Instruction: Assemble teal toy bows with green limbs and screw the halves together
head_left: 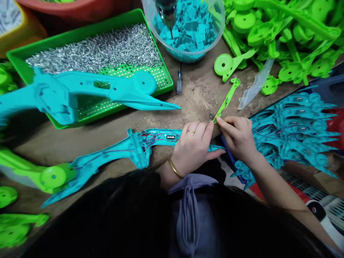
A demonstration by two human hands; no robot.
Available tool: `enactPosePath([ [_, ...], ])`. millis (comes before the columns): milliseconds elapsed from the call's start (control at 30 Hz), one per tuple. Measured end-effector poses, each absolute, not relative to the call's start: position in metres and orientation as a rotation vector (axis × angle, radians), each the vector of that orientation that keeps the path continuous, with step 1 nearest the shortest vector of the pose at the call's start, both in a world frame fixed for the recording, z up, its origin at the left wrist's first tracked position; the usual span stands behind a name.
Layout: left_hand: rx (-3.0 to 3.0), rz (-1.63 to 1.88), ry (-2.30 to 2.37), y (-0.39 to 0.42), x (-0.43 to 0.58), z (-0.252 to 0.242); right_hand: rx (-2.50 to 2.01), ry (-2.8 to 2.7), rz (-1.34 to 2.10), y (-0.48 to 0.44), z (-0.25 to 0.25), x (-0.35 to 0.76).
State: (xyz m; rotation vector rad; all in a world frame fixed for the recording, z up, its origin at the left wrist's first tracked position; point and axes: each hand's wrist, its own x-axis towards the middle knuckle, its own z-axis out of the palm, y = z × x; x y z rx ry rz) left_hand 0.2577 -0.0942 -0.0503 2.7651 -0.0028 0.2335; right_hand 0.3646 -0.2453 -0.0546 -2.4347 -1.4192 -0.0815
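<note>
My right hand (pixel 238 138) is closed in a pinch on the near end of a slim green plastic part (pixel 228 97), which angles away from me over the table. My left hand (pixel 190 145), with a ring and a bracelet, is closed over the right portion of an opened blue plastic half shell (pixel 107 147). Its index fingertip reaches the green part's near end. Red and blue wires and a small metallic component (pixel 171 137) show inside the shell. The shell's left end lies by a green plastic piece with a round disc (pixel 55 177). What lies under my left palm is hidden.
A green tray (pixel 168 80) holds many screws, with a blue casing (pixel 94 86) across it. Behind are a clear tub (pixel 185 55) of blue pieces, a screwdriver (pixel 179 81) and a hanging driver (pixel 168 14). Green parts (pixel 290 36) and wired blue shells (pixel 292 125) are heaped at right.
</note>
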Motion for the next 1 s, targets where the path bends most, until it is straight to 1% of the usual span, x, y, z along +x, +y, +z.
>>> enactPosePath([
  [267,2.761,0.242,-0.019,-0.094,0.259,-0.050,-2.344,-1.387,-0.278,-0.244,-0.070,0.367],
  [400,2.792,0.188,-0.005,-0.094,0.259,-0.047,-2.258,-1.333,-0.296,-0.238,-0.073,0.374],
  [833,2.826,0.110,-0.040,-0.092,0.261,-0.043,-2.328,-1.111,-0.103,-0.236,-0.074,0.382],
  [1000,2.837,0.070,-0.028,-0.093,0.262,-0.041,-2.339,-1.062,-0.094,-0.236,-0.074,0.381],
])
